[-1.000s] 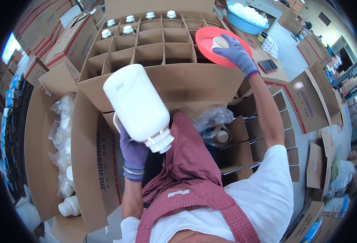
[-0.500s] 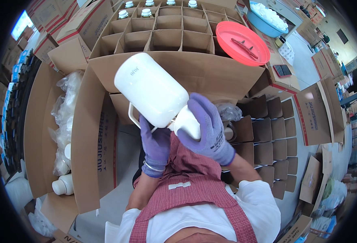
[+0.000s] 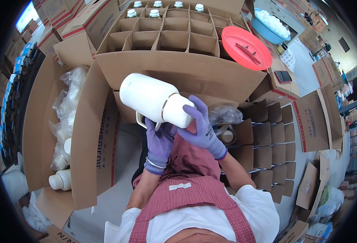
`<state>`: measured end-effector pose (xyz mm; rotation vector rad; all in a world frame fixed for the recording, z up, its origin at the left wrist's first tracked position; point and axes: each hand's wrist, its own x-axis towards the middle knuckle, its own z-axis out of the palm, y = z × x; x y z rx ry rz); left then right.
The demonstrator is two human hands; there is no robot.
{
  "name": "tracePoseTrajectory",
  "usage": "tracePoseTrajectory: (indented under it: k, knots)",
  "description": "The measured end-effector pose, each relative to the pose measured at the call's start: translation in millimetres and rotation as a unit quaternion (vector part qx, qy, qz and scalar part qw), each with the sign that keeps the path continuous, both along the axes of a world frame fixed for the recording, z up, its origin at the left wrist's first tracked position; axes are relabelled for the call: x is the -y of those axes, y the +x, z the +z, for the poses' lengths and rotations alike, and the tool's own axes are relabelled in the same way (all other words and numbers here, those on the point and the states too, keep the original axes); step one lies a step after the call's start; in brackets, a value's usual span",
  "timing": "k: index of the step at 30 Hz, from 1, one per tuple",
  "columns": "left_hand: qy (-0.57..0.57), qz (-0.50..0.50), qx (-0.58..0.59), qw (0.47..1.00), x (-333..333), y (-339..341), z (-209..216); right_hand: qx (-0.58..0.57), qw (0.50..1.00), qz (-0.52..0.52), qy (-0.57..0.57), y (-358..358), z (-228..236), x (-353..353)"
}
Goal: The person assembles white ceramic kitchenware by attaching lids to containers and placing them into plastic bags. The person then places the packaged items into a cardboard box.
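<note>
A large white thermos jug (image 3: 144, 91) lies tilted in front of me, its base to the upper left and its loop handle (image 3: 141, 120) facing down. The white lid (image 3: 179, 111) sits at its mouth, with a thin metallic ring showing at the joint. From below, my left hand (image 3: 159, 139), in a purple glove, supports the jug near the handle and neck; some of its fingers are hidden behind it. My right hand (image 3: 202, 127), gloved alike, has its fingers and thumb closed round the end of the lid.
A divided carton (image 3: 178, 69) ahead holds several capped bottles. On its right corner rests a red plastic dish (image 3: 231, 40) with pliers-like tools. At left, an open carton (image 3: 83, 162) contains plastic-wrapped white items. Cardboard dividers (image 3: 263, 146) stand at right, beside a phone (image 3: 283, 76).
The lid, tilted against the jug's mouth before, now lines up with the neck. The jug has swung closer to level and its base has dropped. My right hand has shifted to the lid's end.
</note>
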<state>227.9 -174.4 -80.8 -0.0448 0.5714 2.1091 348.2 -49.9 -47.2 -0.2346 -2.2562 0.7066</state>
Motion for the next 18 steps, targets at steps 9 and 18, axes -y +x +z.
tracePoseTrajectory:
  k: [9, 18]
  knots:
    - [-0.058, 0.049, -0.285, 0.956, 2.0, 1.2, 10.9, 0.057, 0.994, -0.084, -0.035, 2.6, 6.8, 16.7]
    - [-0.208, 0.054, -0.409, 0.887, 54.4, -88.9, 28.7, 0.103, 0.971, -0.175, 0.128, 14.1, 99.8, -152.6]
